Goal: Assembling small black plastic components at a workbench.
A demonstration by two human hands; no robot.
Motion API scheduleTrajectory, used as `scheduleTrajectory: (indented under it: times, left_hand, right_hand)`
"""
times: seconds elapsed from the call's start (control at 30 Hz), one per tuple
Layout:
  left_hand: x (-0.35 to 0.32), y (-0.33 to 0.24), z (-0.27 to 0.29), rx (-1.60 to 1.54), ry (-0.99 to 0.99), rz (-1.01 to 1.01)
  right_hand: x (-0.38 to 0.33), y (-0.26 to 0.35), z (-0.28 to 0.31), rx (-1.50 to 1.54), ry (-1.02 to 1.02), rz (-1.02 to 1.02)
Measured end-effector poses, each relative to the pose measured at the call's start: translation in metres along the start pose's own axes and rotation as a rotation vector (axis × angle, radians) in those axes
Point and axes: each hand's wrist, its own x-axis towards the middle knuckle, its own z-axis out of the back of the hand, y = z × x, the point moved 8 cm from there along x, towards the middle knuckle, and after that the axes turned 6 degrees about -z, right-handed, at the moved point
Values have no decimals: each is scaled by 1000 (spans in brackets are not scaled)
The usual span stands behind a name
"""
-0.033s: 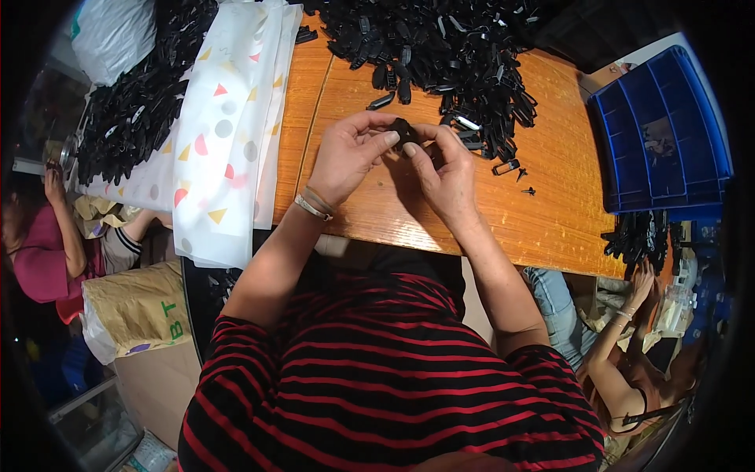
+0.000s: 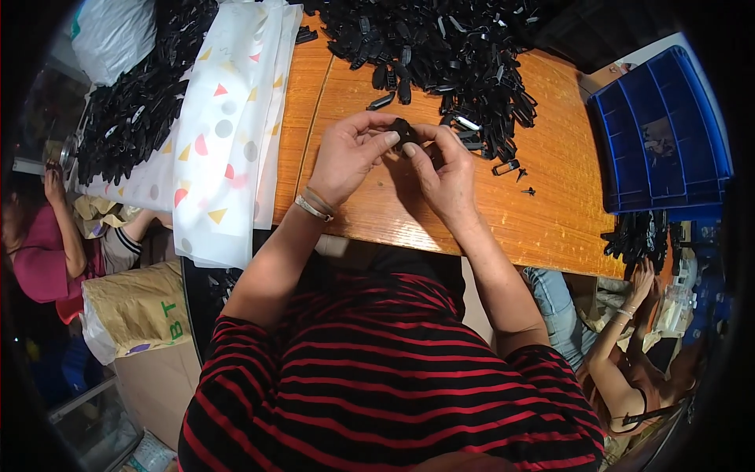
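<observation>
Orange-brown wood makes up the table [image 2: 543, 212], seen from the head camera with its near edge running just above the person's red-and-black striped shirt [image 2: 377, 385]. Both forearms rise from the lower edge and meet above the middle of the table, wrists bent inward. The left hand [image 2: 346, 157], a bracelet [image 2: 313, 206] at its wrist, curls its thumb and forefinger in a pinching grip on a small black plastic part [image 2: 403, 132]. The right hand [image 2: 447, 169] pinches the same part from the other side, fingertips pressed against it, so the part sits between the two hands, lifted off the wood. A heap of black parts [image 2: 440, 47] covers the far edge. White patterned sheets [image 2: 228, 134] hang over the left edge, and a blue crate [image 2: 661, 134] sits past the right edge.
</observation>
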Motion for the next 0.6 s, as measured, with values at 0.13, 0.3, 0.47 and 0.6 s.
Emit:
scheduleTrajectory:
  times: [0.13, 0.3, 0.47, 0.6]
  left_hand:
    - [-4, 0, -1, 37, 5, -57]
    - [-14, -3, -7, -45, -6, -125]
    - [-25, -2, -13, -15, -54, -220]
    - [-27, -10, -19, -113, -39, -169]
  right_hand:
    - [0, 5, 0, -51, 10, 20]
    - [-5, 10, 0, -89, -42, 69]
    - [-17, 22, -10, -149, -102, 100]
    - [-20, 15, -19, -88, -48, 59]
